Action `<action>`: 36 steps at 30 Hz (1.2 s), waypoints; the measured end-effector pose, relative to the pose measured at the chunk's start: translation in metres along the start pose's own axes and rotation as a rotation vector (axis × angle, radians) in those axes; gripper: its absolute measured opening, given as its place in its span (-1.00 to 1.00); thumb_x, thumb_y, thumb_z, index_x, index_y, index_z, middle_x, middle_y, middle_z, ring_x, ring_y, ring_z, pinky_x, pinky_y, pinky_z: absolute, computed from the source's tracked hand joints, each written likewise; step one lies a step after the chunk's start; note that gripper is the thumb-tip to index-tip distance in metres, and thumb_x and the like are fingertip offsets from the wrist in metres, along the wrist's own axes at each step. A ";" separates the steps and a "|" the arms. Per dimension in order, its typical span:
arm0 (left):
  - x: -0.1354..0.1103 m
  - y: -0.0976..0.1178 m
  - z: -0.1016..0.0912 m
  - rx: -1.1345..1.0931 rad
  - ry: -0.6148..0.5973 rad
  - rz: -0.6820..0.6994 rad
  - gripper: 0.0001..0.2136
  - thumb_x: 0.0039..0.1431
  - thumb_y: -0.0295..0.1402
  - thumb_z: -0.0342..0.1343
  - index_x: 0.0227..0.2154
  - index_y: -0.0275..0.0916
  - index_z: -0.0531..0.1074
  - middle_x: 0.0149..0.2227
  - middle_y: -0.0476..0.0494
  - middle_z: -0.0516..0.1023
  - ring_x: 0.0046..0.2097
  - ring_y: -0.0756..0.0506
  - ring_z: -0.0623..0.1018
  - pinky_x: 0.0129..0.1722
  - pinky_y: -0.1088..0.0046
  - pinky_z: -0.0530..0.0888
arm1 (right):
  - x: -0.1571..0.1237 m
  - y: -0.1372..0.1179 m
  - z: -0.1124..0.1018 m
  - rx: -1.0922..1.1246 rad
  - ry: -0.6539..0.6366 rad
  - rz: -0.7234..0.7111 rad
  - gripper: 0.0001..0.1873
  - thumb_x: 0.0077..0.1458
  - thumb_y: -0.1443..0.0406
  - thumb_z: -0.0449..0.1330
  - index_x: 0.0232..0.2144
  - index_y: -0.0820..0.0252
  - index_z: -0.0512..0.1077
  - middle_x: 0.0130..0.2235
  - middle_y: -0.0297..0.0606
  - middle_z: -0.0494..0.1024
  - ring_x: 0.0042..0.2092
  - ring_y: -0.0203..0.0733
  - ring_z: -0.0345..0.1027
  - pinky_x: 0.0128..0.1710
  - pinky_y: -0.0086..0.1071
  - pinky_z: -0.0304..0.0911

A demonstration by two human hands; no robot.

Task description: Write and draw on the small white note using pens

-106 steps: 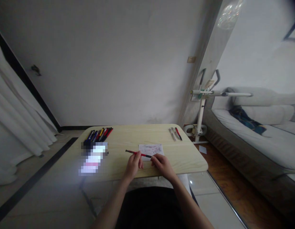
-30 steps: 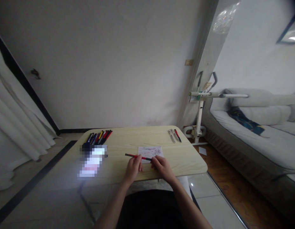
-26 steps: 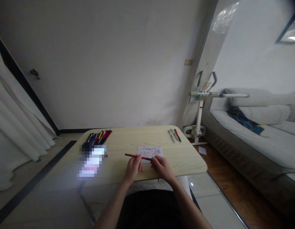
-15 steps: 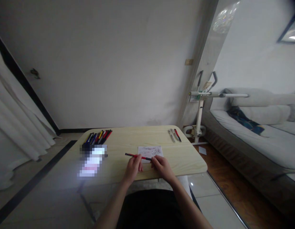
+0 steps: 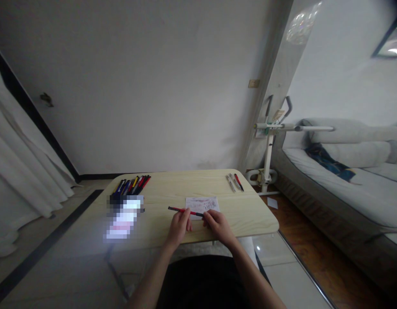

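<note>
Lying crosswise between both hands, the red-and-black pen is over the near part of the marked paper sheet; lettering on either is too small to read. Left hand: thumb and fingers clamped on the pen's barrel. Right hand: fingertips pinched on its dark right end. Forearms converge from the near side over the table. Pen cluster: far left. Smaller pen group: far right.

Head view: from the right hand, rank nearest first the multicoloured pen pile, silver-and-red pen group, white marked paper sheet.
1. White marked paper sheet: just ahead, leftward.
2. Silver-and-red pen group: far right.
3. Multicoloured pen pile: far left.
</note>
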State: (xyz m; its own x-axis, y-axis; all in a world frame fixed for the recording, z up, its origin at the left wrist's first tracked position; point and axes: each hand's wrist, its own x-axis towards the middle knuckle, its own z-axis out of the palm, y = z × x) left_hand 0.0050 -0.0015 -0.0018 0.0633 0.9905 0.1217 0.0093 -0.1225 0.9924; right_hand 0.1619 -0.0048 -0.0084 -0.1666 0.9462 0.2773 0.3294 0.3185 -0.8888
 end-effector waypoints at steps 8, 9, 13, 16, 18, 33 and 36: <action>0.000 -0.001 0.000 0.008 -0.003 -0.002 -0.54 0.06 -0.10 -0.13 -0.85 -0.23 0.15 -0.82 0.02 0.18 -0.68 0.03 0.30 -0.57 0.50 0.25 | 0.000 0.001 0.001 0.027 0.002 0.014 -0.56 0.09 0.08 -0.08 -0.60 0.25 0.35 -0.60 -0.32 0.37 -0.54 -0.34 0.21 -0.52 -0.51 0.10; 0.000 -0.002 0.000 0.011 -0.003 0.000 -0.54 0.06 -0.10 -0.13 -0.85 -0.23 0.15 -0.82 0.02 0.18 -0.69 0.03 0.29 -0.57 0.50 0.25 | 0.000 0.001 0.001 0.026 0.001 0.011 -0.56 0.09 0.08 -0.08 -0.60 0.25 0.34 -0.60 -0.32 0.37 -0.54 -0.34 0.21 -0.51 -0.51 0.10; 0.001 -0.005 -0.002 0.029 -0.014 0.013 -0.53 0.07 -0.11 -0.14 -0.85 -0.23 0.15 -0.82 0.02 0.18 -0.69 0.03 0.29 -0.57 0.50 0.25 | 0.000 0.001 0.000 0.009 0.004 -0.011 -0.57 0.10 0.10 -0.08 -0.59 0.26 0.35 -0.59 -0.33 0.37 -0.53 -0.34 0.21 -0.51 -0.51 0.09; 0.001 -0.005 -0.002 0.021 -0.024 0.019 -0.53 0.07 -0.11 -0.15 -0.85 -0.23 0.15 -0.82 0.02 0.18 -0.69 0.03 0.29 -0.56 0.50 0.26 | 0.000 0.001 0.000 0.006 0.001 -0.011 -0.56 0.10 0.09 -0.08 -0.59 0.26 0.36 -0.60 -0.33 0.37 -0.54 -0.34 0.21 -0.52 -0.50 0.09; 0.001 -0.004 -0.001 0.007 -0.021 0.018 -0.54 0.07 -0.11 -0.14 -0.85 -0.23 0.14 -0.82 0.02 0.17 -0.69 0.03 0.29 -0.57 0.50 0.26 | 0.001 0.002 0.000 0.009 0.004 -0.011 -0.55 0.09 0.08 -0.08 -0.60 0.26 0.36 -0.60 -0.34 0.37 -0.54 -0.34 0.21 -0.52 -0.50 0.09; 0.001 -0.004 -0.001 0.003 -0.013 0.002 -0.54 0.06 -0.10 -0.13 -0.85 -0.23 0.15 -0.83 0.03 0.16 -0.70 0.03 0.29 -0.57 0.50 0.27 | 0.001 0.002 0.001 0.030 -0.005 0.010 -0.56 0.08 0.07 -0.07 -0.59 0.26 0.36 -0.60 -0.33 0.39 -0.54 -0.34 0.23 -0.51 -0.49 0.11; 0.001 -0.004 -0.001 0.006 -0.013 -0.002 -0.53 0.06 -0.09 -0.13 -0.86 -0.23 0.14 -0.83 0.03 0.17 -0.70 0.03 0.29 -0.57 0.50 0.27 | 0.002 0.003 0.002 0.039 -0.007 0.017 -0.57 0.08 0.07 -0.07 -0.57 0.26 0.37 -0.60 -0.32 0.39 -0.55 -0.34 0.22 -0.53 -0.49 0.11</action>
State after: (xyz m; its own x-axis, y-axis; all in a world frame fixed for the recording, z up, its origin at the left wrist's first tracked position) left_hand 0.0039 -0.0003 -0.0055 0.0761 0.9899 0.1194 0.0154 -0.1209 0.9925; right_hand 0.1608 -0.0024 -0.0112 -0.1678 0.9511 0.2595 0.2954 0.2997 -0.9071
